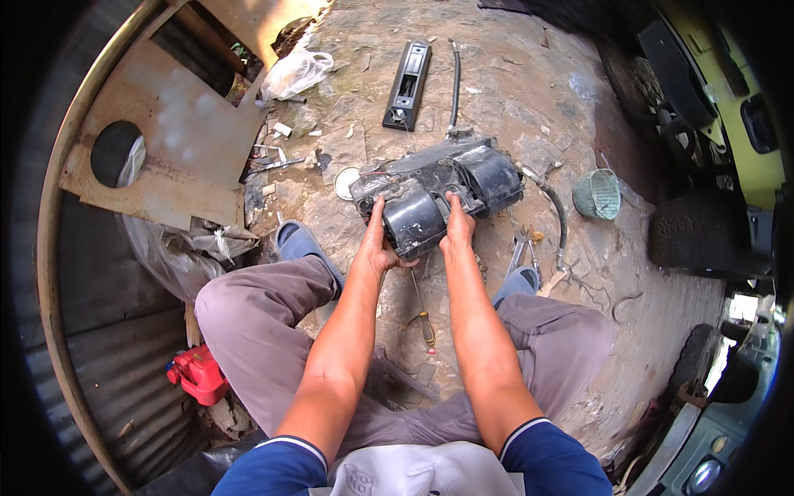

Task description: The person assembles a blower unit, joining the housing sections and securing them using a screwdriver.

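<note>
Between my knees is a black plastic blower unit [447, 178] with two rounded drum housings, dusty and scuffed. My left hand [378, 245] grips the near left drum, its thumb along the side and its fingers curled underneath. On the other side of the same drum, my right hand [458, 229] is closed with its thumb upright; its other fingers are mostly hidden. A screwdriver [425, 326] with a yellow and dark handle lies below the unit. Near my right foot are metal pliers or similar hand tools [519, 250].
Beyond the unit lie a long black panel [408, 87] and a black hose [455, 83]. Another hose [558, 217] and a green basket [597, 195] are to the right, near a vehicle tyre [695, 236]. Leftward stand a rusty metal sheet [178, 140] and a red container [199, 374].
</note>
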Demonstrator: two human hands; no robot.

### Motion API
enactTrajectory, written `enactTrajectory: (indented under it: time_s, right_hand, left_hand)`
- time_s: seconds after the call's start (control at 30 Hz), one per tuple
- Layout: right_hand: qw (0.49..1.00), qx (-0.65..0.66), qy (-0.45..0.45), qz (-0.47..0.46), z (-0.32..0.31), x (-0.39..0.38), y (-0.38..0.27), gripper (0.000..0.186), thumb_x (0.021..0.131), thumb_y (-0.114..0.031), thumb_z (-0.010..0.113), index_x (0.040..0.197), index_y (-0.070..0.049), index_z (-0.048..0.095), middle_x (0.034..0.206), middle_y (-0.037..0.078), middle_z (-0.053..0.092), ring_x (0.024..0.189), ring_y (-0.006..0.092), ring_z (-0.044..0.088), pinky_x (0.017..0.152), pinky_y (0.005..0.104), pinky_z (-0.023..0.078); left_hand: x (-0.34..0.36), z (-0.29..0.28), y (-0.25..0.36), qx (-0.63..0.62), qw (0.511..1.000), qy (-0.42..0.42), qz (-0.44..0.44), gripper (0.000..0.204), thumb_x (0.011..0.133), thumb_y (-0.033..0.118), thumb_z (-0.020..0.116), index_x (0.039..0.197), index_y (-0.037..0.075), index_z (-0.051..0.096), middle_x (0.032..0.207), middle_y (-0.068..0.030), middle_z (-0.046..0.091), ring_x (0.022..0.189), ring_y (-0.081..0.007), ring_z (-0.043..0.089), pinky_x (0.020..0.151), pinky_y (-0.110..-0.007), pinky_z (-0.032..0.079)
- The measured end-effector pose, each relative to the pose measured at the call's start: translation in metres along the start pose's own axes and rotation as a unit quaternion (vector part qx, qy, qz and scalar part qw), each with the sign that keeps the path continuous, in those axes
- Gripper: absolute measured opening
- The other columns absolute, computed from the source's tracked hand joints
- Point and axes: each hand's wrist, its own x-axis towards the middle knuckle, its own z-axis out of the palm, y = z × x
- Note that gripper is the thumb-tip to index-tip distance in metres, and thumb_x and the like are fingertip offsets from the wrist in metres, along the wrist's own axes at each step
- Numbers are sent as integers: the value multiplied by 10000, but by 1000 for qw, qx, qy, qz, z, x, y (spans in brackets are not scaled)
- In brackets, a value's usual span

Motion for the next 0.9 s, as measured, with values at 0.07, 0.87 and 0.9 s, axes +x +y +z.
enactTrajectory:
  time_s: [0.07, 0.87, 0.9]
  right_hand:
    - [1000, 6, -2, -3, -2, 4, 2, 521, 810, -167, 799, 1255, 37, 620, 1233, 107, 657, 1040, 219, 662, 900, 369, 540]
    - [999, -9, 16, 44, -13, 6, -22, 556, 740, -194, 875, 1168, 76, 643, 1110, 150, 694, 886, 249, 693, 803, 392, 572]
    - [999, -7, 15, 40, -12, 4, -22, 551, 740, -190, 872, 1162, 83, 645, 1106, 154, 695, 878, 248, 693, 800, 388, 570]
  left_hand:
    - [5, 0, 0, -14, 1000, 9, -3, 822, 744, 800, 619, 1323, 216, 600, 1320, -124, 618, 1180, -391, 552, 940, -736, 286]
    - [11, -10, -11, -8, 1000, -14, 2, 781, 773, 755, 637, 1333, 214, 580, 1357, -114, 597, 1216, -377, 546, 969, -733, 256]
    - [11, -11, -11, -5, 1000, -7, 4, 781, 772, 754, 638, 1333, 213, 581, 1352, -114, 600, 1213, -376, 548, 968, -732, 257]
